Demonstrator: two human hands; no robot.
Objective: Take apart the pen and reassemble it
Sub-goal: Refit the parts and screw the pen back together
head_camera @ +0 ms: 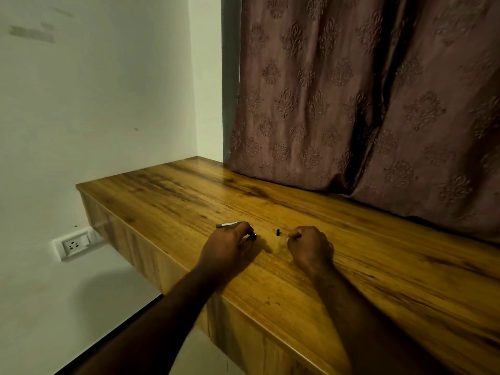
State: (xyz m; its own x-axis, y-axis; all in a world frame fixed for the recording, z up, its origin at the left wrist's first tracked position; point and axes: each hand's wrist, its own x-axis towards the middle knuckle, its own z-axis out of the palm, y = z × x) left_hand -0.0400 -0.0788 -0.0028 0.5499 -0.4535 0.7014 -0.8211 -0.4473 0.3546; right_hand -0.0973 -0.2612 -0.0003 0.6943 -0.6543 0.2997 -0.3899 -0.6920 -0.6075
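Note:
My left hand [228,246] rests on the wooden shelf [297,212], its fingers closed around the pen barrel [226,225]. The barrel's pale end sticks out to the left of the fingers and a dark ringed end shows at the fingertips. A small black pen part [278,232] stands on the wood between my hands, touching neither. My right hand [311,246] lies to its right with fingers curled in; whether something thin is pinched between thumb and forefinger is too small to tell.
A patterned brown curtain [365,104] hangs along the shelf's back edge. A white wall [94,104] stands on the left, with a socket plate [74,244] below the shelf. The shelf's front edge [243,301] runs diagonally under my forearms.

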